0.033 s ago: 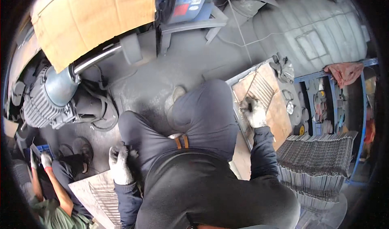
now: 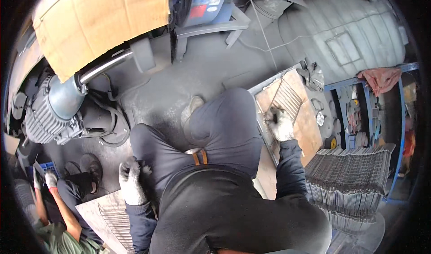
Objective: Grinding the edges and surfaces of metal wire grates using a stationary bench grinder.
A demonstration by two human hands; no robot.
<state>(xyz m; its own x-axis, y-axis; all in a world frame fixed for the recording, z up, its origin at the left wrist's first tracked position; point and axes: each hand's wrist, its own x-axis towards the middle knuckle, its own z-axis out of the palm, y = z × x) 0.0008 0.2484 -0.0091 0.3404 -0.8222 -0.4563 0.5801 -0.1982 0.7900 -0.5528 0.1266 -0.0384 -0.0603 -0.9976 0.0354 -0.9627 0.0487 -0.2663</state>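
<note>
My right hand (image 2: 281, 126), in a white knit glove with dark fingertips, is closed at the near end of a metal wire rack (image 2: 288, 94). This rack lies flat on a brown board (image 2: 305, 102) to the right of my knees, and my fingers hide its near end. Beside my left thigh, my left hand (image 2: 130, 182) wears the same kind of glove. Its fingers are curled, and anything inside them is hidden. Another wire rack (image 2: 116, 220) rests on a pale board (image 2: 92, 209) just beyond my left forearm.
A tall stack of wire racks (image 2: 348, 177) stands right of my elbow, by blue shelving (image 2: 368, 112). Far left is a motor (image 2: 51, 108) under a cardboard sheet (image 2: 101, 25). A co-worker's gloved hand (image 2: 51, 180) is at lower left, near a blue crate (image 2: 47, 167).
</note>
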